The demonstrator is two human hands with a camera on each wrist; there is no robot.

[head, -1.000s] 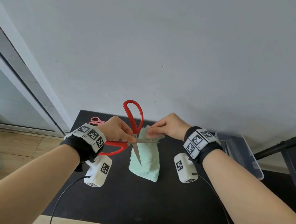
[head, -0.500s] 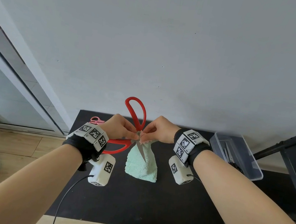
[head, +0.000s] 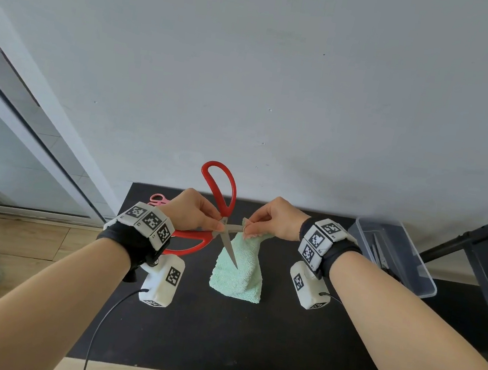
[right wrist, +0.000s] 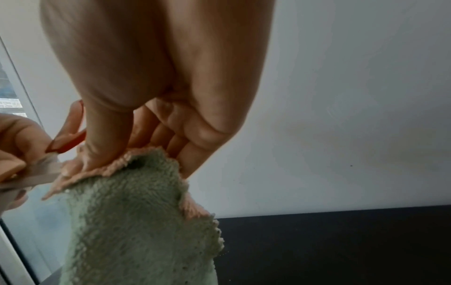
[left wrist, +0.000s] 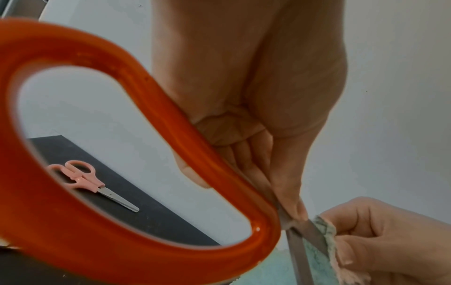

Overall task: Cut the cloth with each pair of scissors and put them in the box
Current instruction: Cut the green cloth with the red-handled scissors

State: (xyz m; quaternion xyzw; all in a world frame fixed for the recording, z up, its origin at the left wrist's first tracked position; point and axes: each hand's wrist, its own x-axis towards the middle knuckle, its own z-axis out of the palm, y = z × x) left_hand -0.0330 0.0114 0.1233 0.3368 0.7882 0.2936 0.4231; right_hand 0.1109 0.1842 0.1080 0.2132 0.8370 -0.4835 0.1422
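My left hand (head: 198, 214) pinches the big red-handled scissors (head: 220, 191) near the pivot, blades spread wide apart. One blade points right at the cloth's top edge, the other slants down in front of the cloth. My right hand (head: 272, 219) pinches the top corner of the mint-green cloth (head: 238, 274) and holds it up; its lower end rests on the black table (head: 247, 340). In the left wrist view the red handle loop (left wrist: 146, 135) fills the picture and the blades (left wrist: 307, 235) meet the cloth (left wrist: 322, 241). The right wrist view shows the fingers (right wrist: 107, 135) on the cloth's pink hem (right wrist: 97, 171).
Small pink scissors (head: 158, 199) (left wrist: 85, 181) lie at the table's back left. A clear plastic box (head: 395, 254) holding scissors stands at the right. A black stand leg (head: 478, 234) crosses at far right. A white wall is close behind the table.
The hands came together half a second ago and have drawn slightly apart again. The scissor blades have spread open again, one tip against the cloth's held edge.
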